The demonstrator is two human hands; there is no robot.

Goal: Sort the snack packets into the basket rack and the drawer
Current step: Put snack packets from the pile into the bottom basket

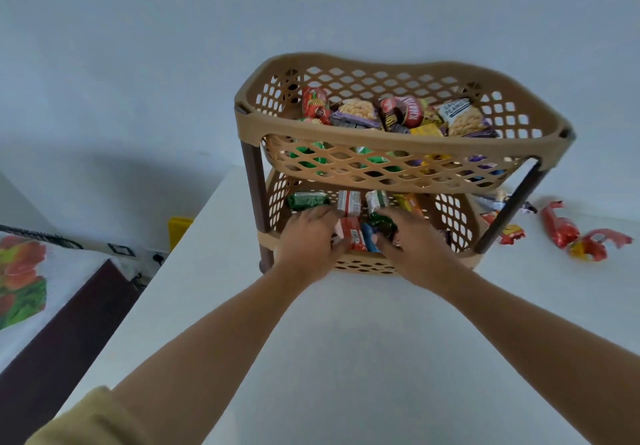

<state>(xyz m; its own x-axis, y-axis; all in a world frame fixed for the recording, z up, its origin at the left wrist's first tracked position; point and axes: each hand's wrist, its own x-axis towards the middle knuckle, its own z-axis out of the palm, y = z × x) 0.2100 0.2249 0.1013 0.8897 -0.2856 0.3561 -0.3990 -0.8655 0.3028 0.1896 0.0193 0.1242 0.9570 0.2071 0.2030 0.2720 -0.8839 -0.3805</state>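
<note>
where the white table (346, 358) meets the wall (138, 46), the basket rack (398, 148) stands.

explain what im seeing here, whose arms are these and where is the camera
There is no machine here: a person wears a camera on the head, looking down along both bare arms. The left hand and right hand reach into the lower basket of a tan two-tier basket rack on a white table. Both touch the snack packets there; whether either grips one is unclear. The upper basket holds packets too. A few loose red packets lie on the table right of the rack.
</note>
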